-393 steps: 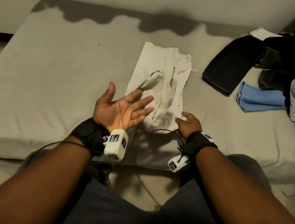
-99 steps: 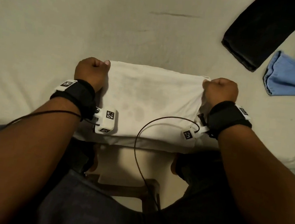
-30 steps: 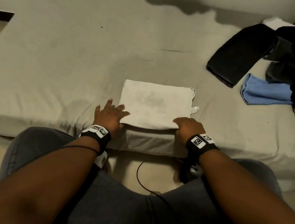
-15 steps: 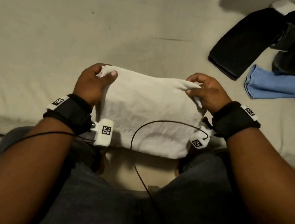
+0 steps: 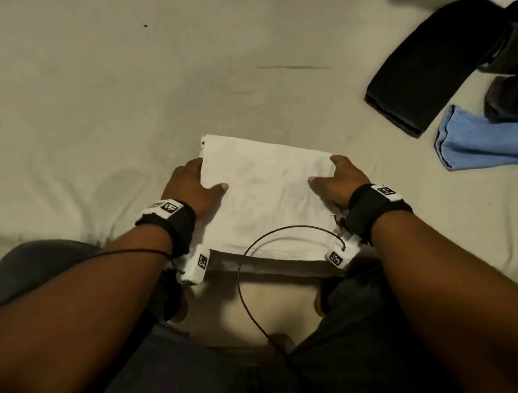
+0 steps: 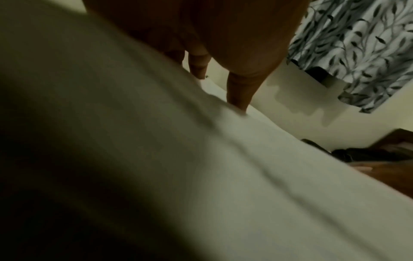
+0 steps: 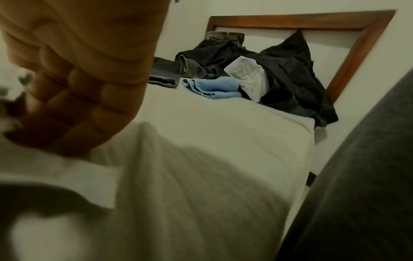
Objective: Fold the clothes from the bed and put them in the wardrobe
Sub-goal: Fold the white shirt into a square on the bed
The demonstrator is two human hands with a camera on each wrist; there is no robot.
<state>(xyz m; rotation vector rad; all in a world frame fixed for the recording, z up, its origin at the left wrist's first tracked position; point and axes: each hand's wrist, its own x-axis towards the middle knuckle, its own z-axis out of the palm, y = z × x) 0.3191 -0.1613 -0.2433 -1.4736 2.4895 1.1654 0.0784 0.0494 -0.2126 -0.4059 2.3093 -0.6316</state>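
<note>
Lying under both hands, the bed (image 5: 100, 95) is seen as a broad pale sheet, its near edge running just below the wrists. On it, between the two hands, a folded white garment (image 5: 265, 190) is held flat, its near edge reaching the edge of the bed.

The left hand (image 5: 191, 188) is set on the garment's left side: the thumb lies across the top of the cloth, while the fingers are tucked at or under the edge and are hidden in the head view. In the left wrist view two fingertips (image 6: 238, 98) are seen pressed down at the cloth, so the grip is narrow and closed on the garment. The right hand (image 5: 339, 183) is placed on the garment's right side, thumb on top and index finger along the far corner; in the right wrist view its fingers (image 7: 73, 98) are seen curled, with white cloth bunched beside them, though that part is blurred. Its grip is likewise narrow, on the garment.

Well beyond the right hand, a heap of dark clothes (image 7: 279, 70) is piled against a wooden headboard (image 7: 301, 21); in the head view it is cut off by the frame. A blue garment (image 5: 486, 142) and a black garment (image 5: 423, 69) lie at the heap's nearer side. A thin black cable (image 5: 254, 248) is looped over the white garment's near edge.
</note>
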